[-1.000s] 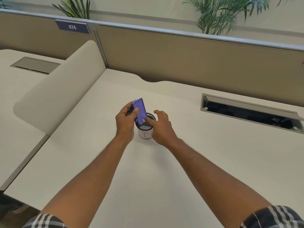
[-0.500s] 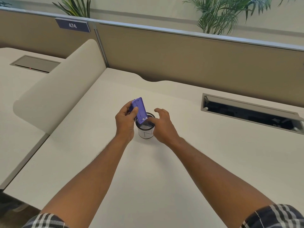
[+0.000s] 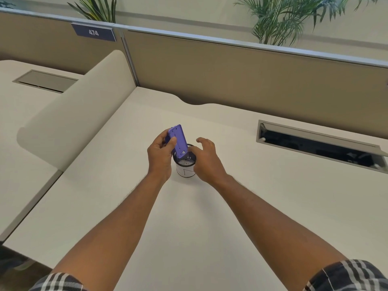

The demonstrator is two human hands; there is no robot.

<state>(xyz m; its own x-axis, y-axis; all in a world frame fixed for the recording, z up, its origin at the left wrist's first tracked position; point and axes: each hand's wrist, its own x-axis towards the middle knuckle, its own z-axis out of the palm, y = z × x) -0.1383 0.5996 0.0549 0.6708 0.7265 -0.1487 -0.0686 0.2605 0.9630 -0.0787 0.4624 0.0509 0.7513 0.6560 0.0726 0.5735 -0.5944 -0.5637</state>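
Left hand point(image 3: 160, 153) pinches purple plate point(image 3: 178, 141) near upper end; plate tilted, lower end inside rim of mesh cup point(image 3: 185, 170), mid-tabletop point(image 3: 210, 227). Right hand point(image 3: 206, 159) loosely spread beside cup, contact unclear. Bare surface all round; cable slot point(image 3: 315, 143) well right. Since earlier: right fingers off plate, drawn rightward.

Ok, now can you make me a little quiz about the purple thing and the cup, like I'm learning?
1. True or false: the purple piece lies flat on the desk.
2. Where is the purple piece's lower end? A) in the mesh cup B) on the floor C) in a drawer
3. Fill in: the ___ hand pinches the purple piece.
Key: 1 false, it stands tilted. 2 A. 3 left: the left hand pinches it.
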